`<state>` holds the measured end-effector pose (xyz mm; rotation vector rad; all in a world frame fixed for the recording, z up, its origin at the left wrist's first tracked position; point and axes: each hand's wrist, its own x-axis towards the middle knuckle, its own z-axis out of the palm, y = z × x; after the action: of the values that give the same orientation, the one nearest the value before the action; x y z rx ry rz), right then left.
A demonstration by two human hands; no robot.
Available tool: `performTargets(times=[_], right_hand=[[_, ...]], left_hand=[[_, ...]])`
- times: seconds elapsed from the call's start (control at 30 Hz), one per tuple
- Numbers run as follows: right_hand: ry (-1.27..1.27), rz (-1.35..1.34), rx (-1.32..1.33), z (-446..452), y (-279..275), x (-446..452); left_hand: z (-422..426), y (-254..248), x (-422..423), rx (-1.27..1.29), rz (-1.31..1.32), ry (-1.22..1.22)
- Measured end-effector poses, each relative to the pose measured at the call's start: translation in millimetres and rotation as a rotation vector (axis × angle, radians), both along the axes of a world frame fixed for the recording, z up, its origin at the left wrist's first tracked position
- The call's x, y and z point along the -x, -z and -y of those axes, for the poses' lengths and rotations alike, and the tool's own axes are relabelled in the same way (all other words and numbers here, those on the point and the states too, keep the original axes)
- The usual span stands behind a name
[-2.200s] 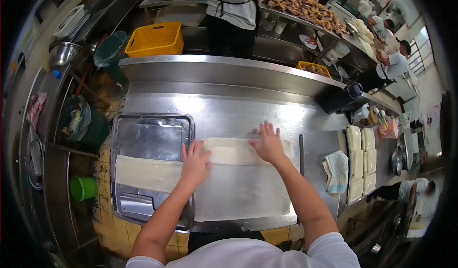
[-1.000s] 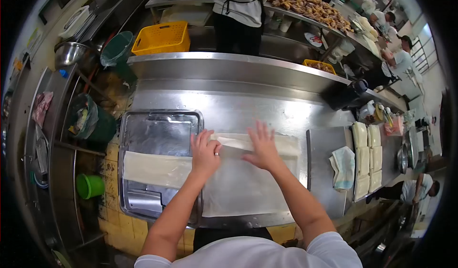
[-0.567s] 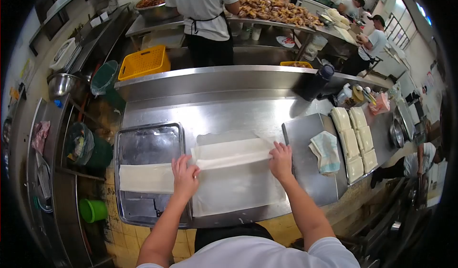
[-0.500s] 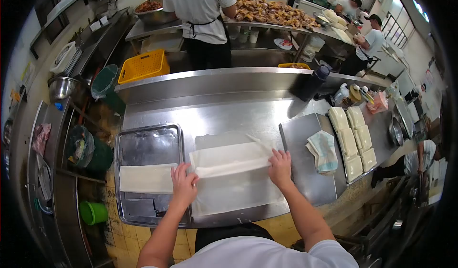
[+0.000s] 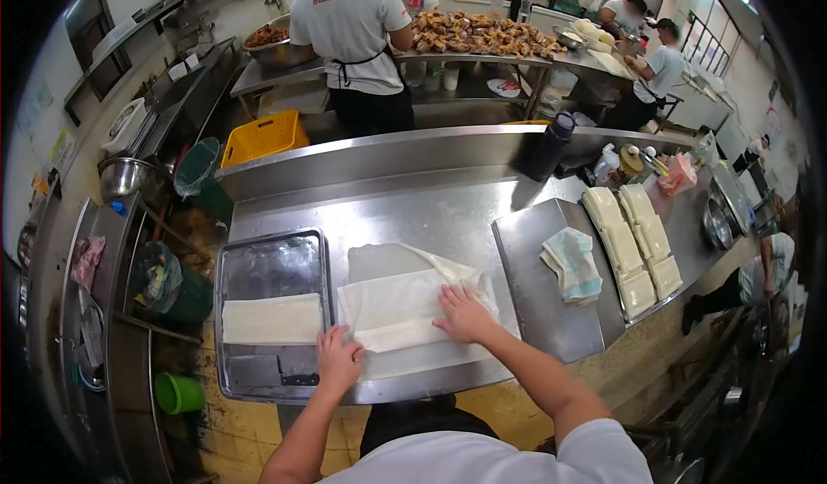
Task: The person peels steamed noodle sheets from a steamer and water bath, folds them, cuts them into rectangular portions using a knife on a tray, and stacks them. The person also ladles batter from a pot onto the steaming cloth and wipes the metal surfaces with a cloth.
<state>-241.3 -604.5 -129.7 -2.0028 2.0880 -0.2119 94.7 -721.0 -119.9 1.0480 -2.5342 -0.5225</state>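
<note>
Right of the metal tray [image 5: 258, 269], head view: whitish pliable sheet [image 5: 388, 303], likely dough, partly folded on the steel worktable [image 5: 379, 200]. Since half a second ago, right hand [image 5: 465, 313] has come inward off the sheet's right end; now palm down on its right part, fingers spread, not clutching. Left hand [image 5: 338, 353] has dropped to the sheet's near-left corner, just beside the tray's right rim; fingers bent, can't tell if pinching. Folded band now reaches closer to the person, leaving a narrower thin strip on the near side; far-right corner is more bunched. Fold seems to have advanced, surface perhaps being smoothed. Whitish rectangular slab [image 5: 271, 319] lies inside tray, apart from both hands.
</note>
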Motion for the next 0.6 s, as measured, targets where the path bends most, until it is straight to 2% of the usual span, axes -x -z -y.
performTargets(times=[0.1, 0.17, 0.27, 0.47, 0.57, 0.6], right_hand=[[0.195, -0.204, -0.108, 49.1, 18.4, 58.1], [0.378, -0.190, -0.092, 76.4, 14.7, 108.1], [0.549, -0.142, -0.030, 101.0, -23.3, 128.5], [0.494, -0.231, -0.155, 137.0, -38.9, 119.0], [0.796, -0.355, -0.060, 149.3, 7.0, 154.0], [0.817, -0.290, -0.003, 147.4, 9.8, 157.0]], left_hand=[[5.0, 6.7, -2.1, -0.018, 0.048, 0.005], [7.5, 4.0, -2.6, -0.026, 0.034, 0.005], [10.9, 3.7, -4.3, -0.053, 0.003, 0.008], [25.4, 7.0, -4.4, -0.114, -0.022, 0.028], [32.2, 5.9, -4.6, -0.129, -0.032, 0.048], [34.0, 4.7, -5.0, -0.132, -0.034, 0.055]])
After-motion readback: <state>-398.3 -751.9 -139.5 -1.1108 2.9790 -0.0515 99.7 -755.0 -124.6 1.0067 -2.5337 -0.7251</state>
